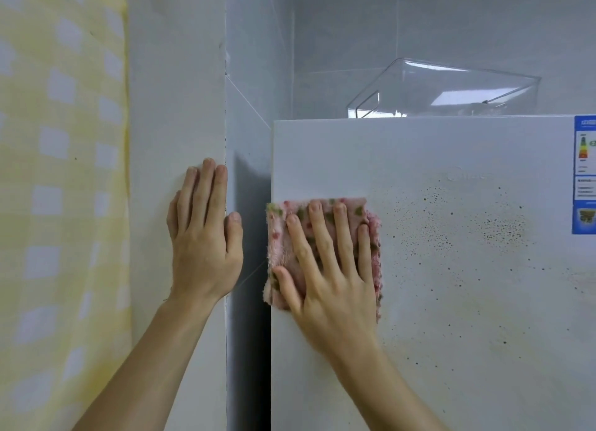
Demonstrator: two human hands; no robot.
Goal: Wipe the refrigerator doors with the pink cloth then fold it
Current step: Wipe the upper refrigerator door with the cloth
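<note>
Folded pink cloth (322,253) flat on speckled refrigerator door (451,285)

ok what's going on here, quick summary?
A person is wiping the refrigerator door. The right hand, fingers spread flat, presses the pink cloth against the door near its left edge. The left hand rests flat on the wall beside the fridge. Dark specks cover the door to the right of the cloth, so the wiping is not finished.
</note>
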